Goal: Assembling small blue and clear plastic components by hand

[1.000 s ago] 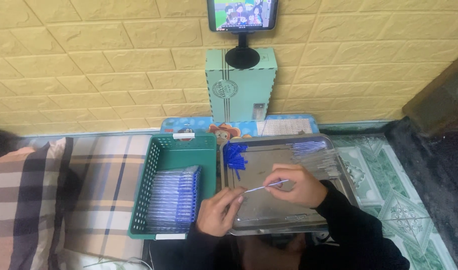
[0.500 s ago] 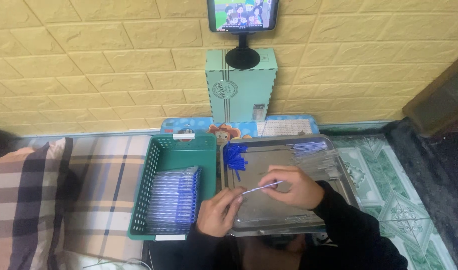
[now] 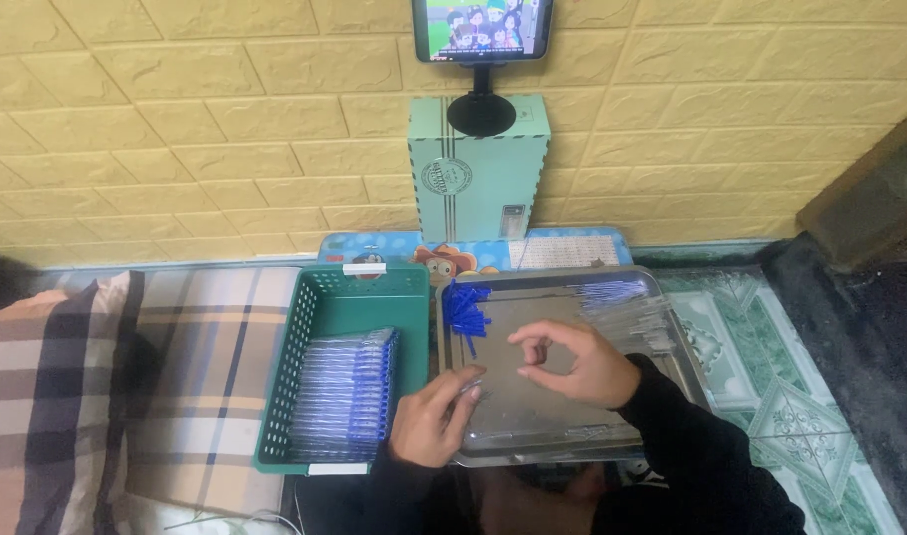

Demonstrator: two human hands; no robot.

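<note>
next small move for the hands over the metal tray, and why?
Probably carry the thin clear piece in the left hand across to the green basket and lay it on the stack of blue-tipped pens. The left hand sits at the edge of the metal tray beside the basket; the right hand looks empty, fingers pinched.

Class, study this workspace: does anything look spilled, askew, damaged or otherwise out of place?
Nothing stands out. The blue-tipped pens lie stacked in neat rows in the green basket. The blue caps sit heaped in one corner of the metal tray, over which the left hand and right hand work.
</note>
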